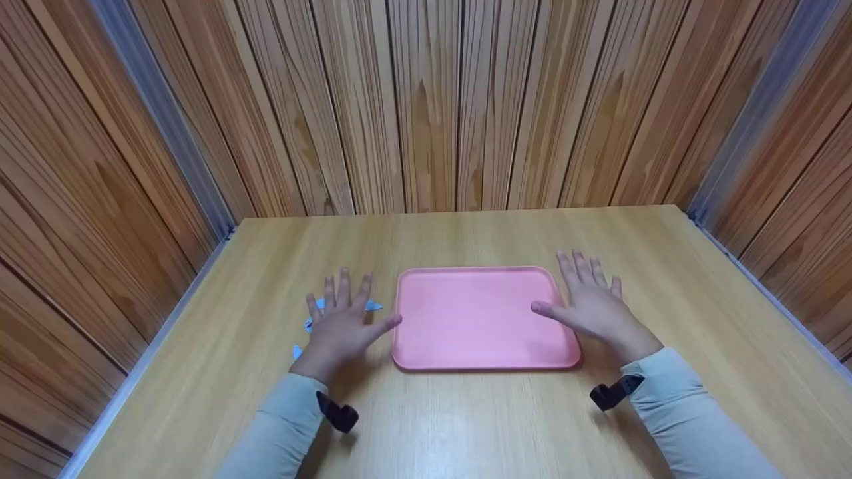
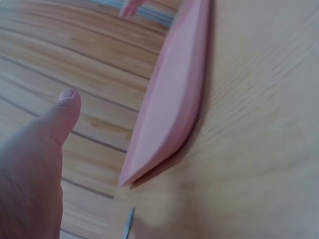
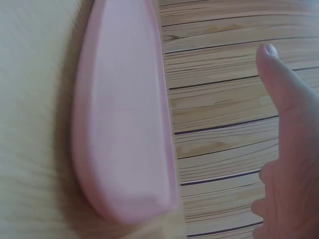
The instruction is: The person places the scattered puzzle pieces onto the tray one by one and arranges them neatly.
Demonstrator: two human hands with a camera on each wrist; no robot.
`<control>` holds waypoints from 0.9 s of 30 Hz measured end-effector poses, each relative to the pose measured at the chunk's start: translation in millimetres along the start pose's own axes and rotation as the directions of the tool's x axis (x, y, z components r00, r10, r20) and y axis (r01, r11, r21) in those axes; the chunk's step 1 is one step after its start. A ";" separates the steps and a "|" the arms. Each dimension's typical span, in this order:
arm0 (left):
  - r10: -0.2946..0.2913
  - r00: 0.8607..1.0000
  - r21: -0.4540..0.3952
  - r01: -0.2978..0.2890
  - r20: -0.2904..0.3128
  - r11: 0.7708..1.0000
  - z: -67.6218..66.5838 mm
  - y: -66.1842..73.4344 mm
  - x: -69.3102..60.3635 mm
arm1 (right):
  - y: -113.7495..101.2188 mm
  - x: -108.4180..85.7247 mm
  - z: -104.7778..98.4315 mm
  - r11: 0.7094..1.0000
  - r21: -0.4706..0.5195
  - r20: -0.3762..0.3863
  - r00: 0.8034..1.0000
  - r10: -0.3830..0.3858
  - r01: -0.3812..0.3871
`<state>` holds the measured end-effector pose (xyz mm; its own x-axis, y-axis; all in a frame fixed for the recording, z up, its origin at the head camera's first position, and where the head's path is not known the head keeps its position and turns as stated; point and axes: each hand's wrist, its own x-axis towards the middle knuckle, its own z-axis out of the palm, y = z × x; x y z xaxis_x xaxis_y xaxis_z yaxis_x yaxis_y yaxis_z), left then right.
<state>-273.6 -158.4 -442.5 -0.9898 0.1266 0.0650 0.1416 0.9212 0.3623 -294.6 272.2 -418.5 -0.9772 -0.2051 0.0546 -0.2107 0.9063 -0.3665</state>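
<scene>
A pink rectangular tray [image 1: 478, 319] lies flat on the wooden table. To its left, my left hand [image 1: 341, 327] is held palm down with fingers spread, its thumb near the tray's left edge. Light-blue pieces [image 1: 373, 306] lie partly hidden beneath and beside that hand; their kind cannot be made out. My right hand [image 1: 592, 309] is spread on the tray's other side, with the thumb over the right rim. Neither hand holds anything. In the left wrist view the thumb [image 2: 67, 107] points out straight, apart from the tray [image 2: 169, 89].
The light wood table [image 1: 466, 426] has wood-plank walls [image 1: 426, 106] at its back and sides. Grey metal strips [image 1: 166, 113] run up the corners. Each sleeved wrist wears a black camera mount [image 1: 339, 414].
</scene>
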 end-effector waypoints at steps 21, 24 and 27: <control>-0.122 0.991 -0.008 0.122 -0.054 0.993 -4.8 -69.8 -11.5 | 26.7 -32.5 41.4 0.996 0.085 0.046 0.998 -0.034 0.030; -0.133 0.989 -0.033 0.132 -0.056 0.991 -0.4 -79.8 -14.5 | 26.5 -33.9 45.1 0.995 0.085 0.026 0.998 -0.056 0.053; -0.130 0.989 -0.060 0.126 -0.064 0.990 3.1 -88.6 -14.5 | 28.2 -35.5 48.4 0.993 0.082 0.003 0.996 -0.085 0.085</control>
<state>-271.9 -240.8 -478.5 -0.9969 -0.0178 0.0773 0.0167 0.9060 0.4230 -264.5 287.1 -475.7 -0.9556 -0.2828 0.0827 -0.2899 0.8524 -0.4352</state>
